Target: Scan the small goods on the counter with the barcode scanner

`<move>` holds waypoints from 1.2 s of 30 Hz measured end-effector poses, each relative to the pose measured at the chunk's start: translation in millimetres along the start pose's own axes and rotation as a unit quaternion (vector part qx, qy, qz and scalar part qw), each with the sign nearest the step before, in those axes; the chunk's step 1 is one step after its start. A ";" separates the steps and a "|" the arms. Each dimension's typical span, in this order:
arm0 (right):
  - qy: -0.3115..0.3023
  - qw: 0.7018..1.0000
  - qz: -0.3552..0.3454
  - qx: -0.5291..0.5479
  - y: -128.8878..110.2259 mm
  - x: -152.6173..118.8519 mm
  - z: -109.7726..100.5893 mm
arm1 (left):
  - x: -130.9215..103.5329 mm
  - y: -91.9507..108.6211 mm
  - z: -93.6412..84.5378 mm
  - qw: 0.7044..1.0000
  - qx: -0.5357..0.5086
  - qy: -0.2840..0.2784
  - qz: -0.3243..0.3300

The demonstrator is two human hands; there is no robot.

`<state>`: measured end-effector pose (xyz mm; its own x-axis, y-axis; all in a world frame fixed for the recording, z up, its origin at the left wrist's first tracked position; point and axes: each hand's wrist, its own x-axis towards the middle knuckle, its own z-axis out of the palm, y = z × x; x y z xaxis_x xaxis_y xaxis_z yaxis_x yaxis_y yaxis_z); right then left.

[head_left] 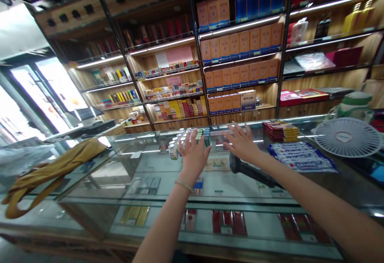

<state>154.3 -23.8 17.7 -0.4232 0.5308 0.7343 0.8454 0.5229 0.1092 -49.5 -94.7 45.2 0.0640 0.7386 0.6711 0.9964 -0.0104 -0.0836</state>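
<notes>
Both hands reach out over a glass display counter (144, 187). My left hand (194, 153) has its fingers spread and holds nothing; it is over or beside a group of small white-capped bottles (173, 150) and partly hides them. Green and blue small packs (207, 135) stand right behind its fingertips. My right hand (241, 143) is also spread and holds nothing, just above a black handheld scanner (243, 167) that lies on the glass. Whether any fingertip touches the packs cannot be made out.
Right of my right hand lie red and yellow packets (280, 131), blue-white packages (301, 157) and a white round fan (345, 137). A mustard bag (51, 171) lies on the left counter. Stocked shelves (240, 57) stand behind.
</notes>
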 end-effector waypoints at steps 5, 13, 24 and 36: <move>-0.016 0.999 -0.037 0.029 -21.0 21.7 15.2 | -13.0 -32.8 -4.0 0.999 0.021 -0.010 -0.037; -0.092 0.988 -0.113 0.047 -46.7 38.7 40.7 | -45.7 -60.3 -0.6 0.997 0.024 -0.044 -0.065; -0.215 0.949 -0.230 0.023 -67.2 48.7 64.6 | -77.2 -59.4 2.8 0.991 0.003 -0.126 -0.046; -0.168 0.953 -0.249 0.025 -67.1 40.6 87.5 | -78.2 -52.9 6.5 0.988 -0.007 -0.151 -0.027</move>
<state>51.8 21.1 -18.5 -0.8562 0.3876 0.3416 0.4988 0.7925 0.3509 -107.5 -147.6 -7.6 -0.0068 0.9056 0.4242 0.9987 0.0272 -0.0421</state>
